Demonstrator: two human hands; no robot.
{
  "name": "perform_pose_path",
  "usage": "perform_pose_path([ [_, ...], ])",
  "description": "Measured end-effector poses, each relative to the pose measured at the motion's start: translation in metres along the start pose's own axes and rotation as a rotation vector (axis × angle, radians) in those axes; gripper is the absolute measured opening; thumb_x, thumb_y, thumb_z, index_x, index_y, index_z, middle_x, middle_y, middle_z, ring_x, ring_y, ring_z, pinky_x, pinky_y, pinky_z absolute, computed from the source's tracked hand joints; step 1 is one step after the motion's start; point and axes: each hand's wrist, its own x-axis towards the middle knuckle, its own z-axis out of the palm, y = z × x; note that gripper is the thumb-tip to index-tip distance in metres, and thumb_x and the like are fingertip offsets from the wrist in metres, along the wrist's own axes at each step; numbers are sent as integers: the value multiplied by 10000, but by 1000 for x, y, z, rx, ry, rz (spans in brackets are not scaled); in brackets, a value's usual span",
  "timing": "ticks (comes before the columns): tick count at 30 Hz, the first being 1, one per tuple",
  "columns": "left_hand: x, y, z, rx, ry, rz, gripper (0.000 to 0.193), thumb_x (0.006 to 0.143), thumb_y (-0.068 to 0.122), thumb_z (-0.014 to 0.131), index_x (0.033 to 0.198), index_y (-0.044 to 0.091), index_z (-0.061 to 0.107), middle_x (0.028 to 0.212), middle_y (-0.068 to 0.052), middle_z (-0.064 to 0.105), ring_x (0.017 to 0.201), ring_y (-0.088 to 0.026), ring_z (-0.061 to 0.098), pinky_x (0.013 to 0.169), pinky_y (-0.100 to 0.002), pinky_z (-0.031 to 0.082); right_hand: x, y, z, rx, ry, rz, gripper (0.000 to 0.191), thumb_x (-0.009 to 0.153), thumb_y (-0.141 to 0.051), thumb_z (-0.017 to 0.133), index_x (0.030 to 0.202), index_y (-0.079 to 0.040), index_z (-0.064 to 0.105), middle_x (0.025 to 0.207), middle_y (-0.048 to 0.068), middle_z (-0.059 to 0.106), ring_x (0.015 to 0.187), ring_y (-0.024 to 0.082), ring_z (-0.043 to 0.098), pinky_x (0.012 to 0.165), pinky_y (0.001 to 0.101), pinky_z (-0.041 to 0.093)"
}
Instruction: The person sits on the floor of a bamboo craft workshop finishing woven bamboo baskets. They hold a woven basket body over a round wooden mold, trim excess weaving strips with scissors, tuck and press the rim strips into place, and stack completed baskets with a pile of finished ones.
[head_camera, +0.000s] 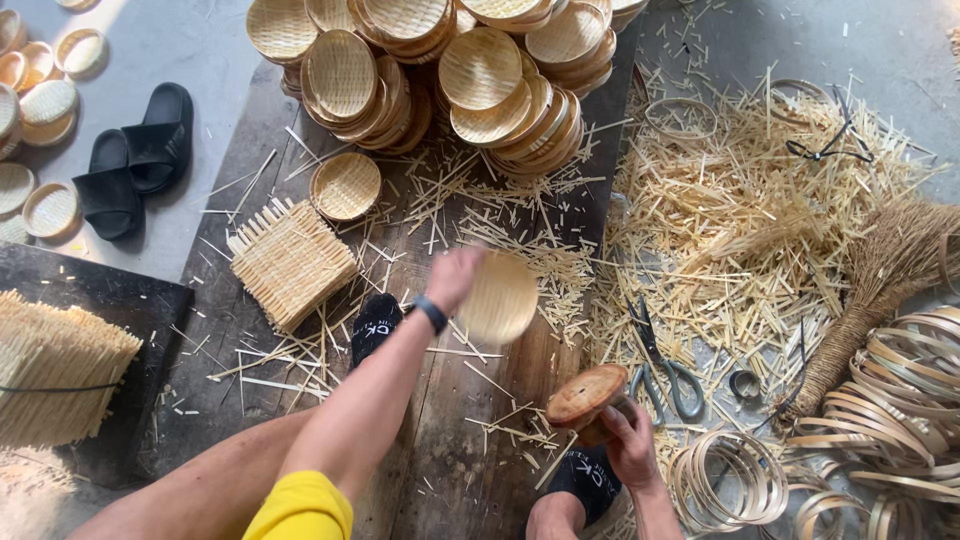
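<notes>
1. The round tray (498, 297) in the left hand (455, 275) is woven from pale bamboo strips, matt and finely ribbed.
2. The block (586, 395) under the right hand (630, 445) is brown wood with a rough, worn face.
3. The scissors (660, 360) are dull grey metal.
4. The floor planks (470, 470) are dark, scratched wood.
5. The hoops (725, 480) are smooth, bent bamboo.
6. The sandals (135, 160) are black, matt rubber.

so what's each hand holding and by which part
Left hand: round woven tray, held at its left rim. Right hand: round wooden block, gripped from underneath.
</notes>
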Motion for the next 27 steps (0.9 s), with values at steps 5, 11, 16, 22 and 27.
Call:
perform_pose_path([
  [5,40,130,-52,-1054,36,-64,480,970,504,521,1051,62,688,969,-117,797,844,-199,783,779,-372,656,5,4,1,-76,50,5,558,905,-374,734,1169,105,619,1037,178,712,976,277,685,836,456,605],
  [11,-47,81,15,120,-350,-204,785,971,740,436,897,25,752,753,-78,701,593,-156,616,597,-303,532,14,-7,43,-76,-48,37,628,891,-401,728,1273,78,589,1095,185,701,1023,278,677,879,429,580],
  [16,-125,-46,83,-382,-331,-498,492,909,410,705,1217,28,732,1013,-107,764,834,-199,720,728,-350,610,30,-4,57,65,-14,215,717,909,-526,574,1349,40,575,1189,157,732,1070,244,706,940,393,578],
  [22,-89,-86,28,47,-171,-135,530,826,269,805,1290,84,631,1124,-124,721,1027,-251,701,905,-374,573,48,39,48,-319,206,233,478,967,-185,686,1384,42,636,1146,129,708,949,221,658,799,390,564],
  [27,-26,-97,-136,633,379,262,424,860,-35,589,1268,76,621,1202,-201,654,1144,-390,617,1013,-475,512,41,57,53,-7,202,268,442,948,-145,638,1348,20,546,1157,79,689,962,173,704,745,358,623],
])
